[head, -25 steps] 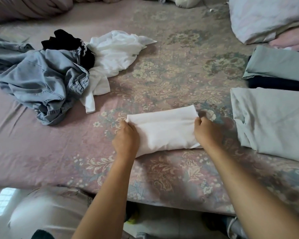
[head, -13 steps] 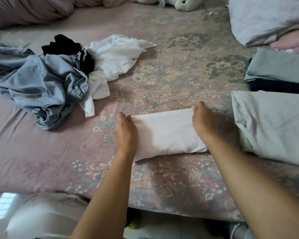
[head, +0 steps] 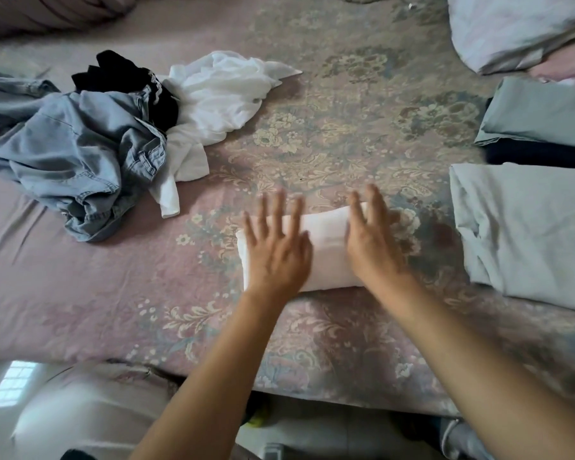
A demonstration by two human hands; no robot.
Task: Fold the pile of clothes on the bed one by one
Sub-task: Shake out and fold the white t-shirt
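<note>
A white garment (head: 326,240), folded into a small rectangle, lies near the bed's front edge. My left hand (head: 274,247) rests flat on its left half with fingers spread straight. My right hand (head: 370,240) lies flat on its right half, fingers straight too. Both hands are blurred by motion. At the far left sits the unfolded pile: a blue denim garment (head: 77,154), a black garment (head: 123,81) and a crumpled white garment (head: 216,104).
The bed (head: 329,134) has a pink floral sheet. Folded pale grey-green clothes (head: 528,227) lie at the right, with another folded stack (head: 541,117) over something dark behind. Pillows (head: 512,24) sit at the back right. The floor shows below the bed's edge.
My hands let go of the white garment's corners after folding its far edge towards me. They now lie open and flat on top of the narrower fold.
</note>
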